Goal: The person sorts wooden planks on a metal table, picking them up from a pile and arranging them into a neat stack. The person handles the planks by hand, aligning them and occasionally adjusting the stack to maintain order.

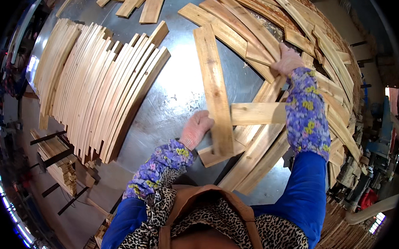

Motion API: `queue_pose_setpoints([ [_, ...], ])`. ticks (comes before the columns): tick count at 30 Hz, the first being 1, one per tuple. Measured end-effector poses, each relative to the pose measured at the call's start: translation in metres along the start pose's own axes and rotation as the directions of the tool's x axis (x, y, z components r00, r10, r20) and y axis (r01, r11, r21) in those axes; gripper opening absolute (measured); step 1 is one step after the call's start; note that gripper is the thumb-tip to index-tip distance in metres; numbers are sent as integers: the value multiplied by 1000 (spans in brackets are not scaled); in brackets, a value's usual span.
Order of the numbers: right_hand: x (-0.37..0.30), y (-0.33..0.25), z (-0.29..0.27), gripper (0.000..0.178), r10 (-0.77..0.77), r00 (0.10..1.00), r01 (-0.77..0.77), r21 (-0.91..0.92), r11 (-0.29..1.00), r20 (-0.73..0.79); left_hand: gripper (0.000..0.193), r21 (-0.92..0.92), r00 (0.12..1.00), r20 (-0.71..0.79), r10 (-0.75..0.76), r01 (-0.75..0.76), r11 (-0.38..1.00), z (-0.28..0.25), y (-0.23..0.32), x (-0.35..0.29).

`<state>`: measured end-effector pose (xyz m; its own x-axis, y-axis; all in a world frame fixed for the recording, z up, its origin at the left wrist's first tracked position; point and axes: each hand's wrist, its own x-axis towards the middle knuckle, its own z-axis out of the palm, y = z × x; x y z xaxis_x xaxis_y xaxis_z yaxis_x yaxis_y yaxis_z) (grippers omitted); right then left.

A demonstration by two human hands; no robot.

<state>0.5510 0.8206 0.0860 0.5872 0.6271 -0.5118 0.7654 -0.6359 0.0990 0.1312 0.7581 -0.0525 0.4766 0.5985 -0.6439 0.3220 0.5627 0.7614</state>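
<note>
Both my hands wear pinkish work gloves, with purple flowered sleeve covers above them. At the left edge of a long pale wooden board [215,91], my left hand [196,129] is closed, fingers curled against the wood. That board slants across the metal table, its near end overlapping a shorter board [220,156]. Farther off to the right, my right hand [288,60] is closed on the near end of a wooden plank [254,28] in the loose pile. Its fingertips are partly hidden. Another board [258,114] lies crosswise, partly behind my right forearm.
Thin strips stand packed on edge in a row [93,87] at the table's left. Several short boards [138,2] lie at the far left. Loose boards [333,64] heap up along the right side. Below the table's left edge, a rack [60,162] holds more wood.
</note>
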Motion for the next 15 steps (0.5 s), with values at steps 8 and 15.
queue_pose_setpoints([
  [8,-146,-44,114,82,-97,995,47,858,512,3,43,7,966,136,-218,219,976,-14,27,14],
  [15,-252,-125,249,58,-154,978,140,990,-13,-140,47,124,1000,28,-6,2,992,-82,33,-36],
])
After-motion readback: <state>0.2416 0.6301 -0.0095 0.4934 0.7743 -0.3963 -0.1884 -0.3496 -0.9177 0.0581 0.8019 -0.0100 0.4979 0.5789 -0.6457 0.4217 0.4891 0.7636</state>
